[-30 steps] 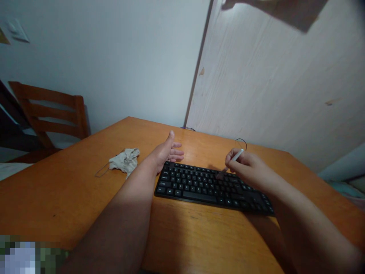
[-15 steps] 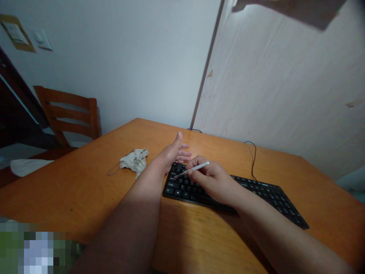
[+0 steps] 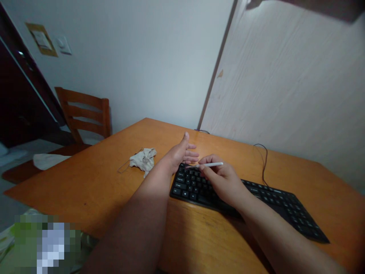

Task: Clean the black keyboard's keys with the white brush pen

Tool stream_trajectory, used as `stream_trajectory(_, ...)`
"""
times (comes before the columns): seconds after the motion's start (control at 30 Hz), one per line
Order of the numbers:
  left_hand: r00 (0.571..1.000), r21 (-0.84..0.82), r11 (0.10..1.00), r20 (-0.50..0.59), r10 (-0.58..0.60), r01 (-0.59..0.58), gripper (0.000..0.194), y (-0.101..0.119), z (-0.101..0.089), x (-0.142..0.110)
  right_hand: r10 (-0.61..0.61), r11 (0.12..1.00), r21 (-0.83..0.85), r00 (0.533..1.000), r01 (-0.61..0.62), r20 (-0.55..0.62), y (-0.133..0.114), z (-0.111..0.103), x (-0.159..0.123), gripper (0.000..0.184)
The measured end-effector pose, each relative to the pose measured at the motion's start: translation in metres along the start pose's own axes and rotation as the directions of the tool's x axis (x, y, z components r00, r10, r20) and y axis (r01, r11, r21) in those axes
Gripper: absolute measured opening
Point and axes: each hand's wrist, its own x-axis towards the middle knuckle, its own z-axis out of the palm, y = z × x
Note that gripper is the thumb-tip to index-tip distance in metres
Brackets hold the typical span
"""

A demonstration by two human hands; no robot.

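One black keyboard (image 3: 196, 188) lay on the wooden table (image 3: 114, 198); above its left half, the right hand (image 3: 221, 178) pinched a slim white-handled tool (image 3: 213, 164), tip toward the keyboard's far left corner. At that corner the left hand (image 3: 180, 153) was open, thumb raised, contact unclear. A crumpled cloth (image 3: 143, 160) sat left of the keyboard, a dark cable (image 3: 265, 163) behind it.

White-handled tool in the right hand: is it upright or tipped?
Tipped: the white-handled tool looks nearly level, its thin end pointing left over the keyboard.
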Motion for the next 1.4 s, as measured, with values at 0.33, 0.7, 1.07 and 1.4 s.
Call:
stream_trajectory(0.33, 1.000, 0.011, 1.000, 0.023, 0.003, -0.003, 0.105, 0.001, -0.002, 0.000, -0.011, 0.999, -0.036, 0.999, 0.012, 0.036, 0.005, 0.007, -0.001, 0.019)
stream_trajectory(0.7, 1.000, 0.004, 1.000, 0.017, 0.009, -0.009, 0.102, 0.000, 0.001, -0.001, -0.087, 0.993, -0.084, 0.994, 0.082, -0.061, 0.000, 0.013, 0.000, 0.017)
stream_trajectory(1.07, 1.000, 0.027, 1.000, 0.002, 0.004, -0.004, 0.103, 0.003, 0.004, -0.004, -0.093, 0.981, -0.165, 0.994, 0.101, 0.053, -0.017, 0.011, -0.012, 0.023)
stream_trajectory(1.4, 1.000, 0.020, 1.000, -0.010, -0.001, 0.001, 0.098, 0.002, 0.004, -0.004, -0.086, 0.952, -0.282, 0.989, 0.118, 0.124, -0.022, 0.011, -0.018, 0.021)
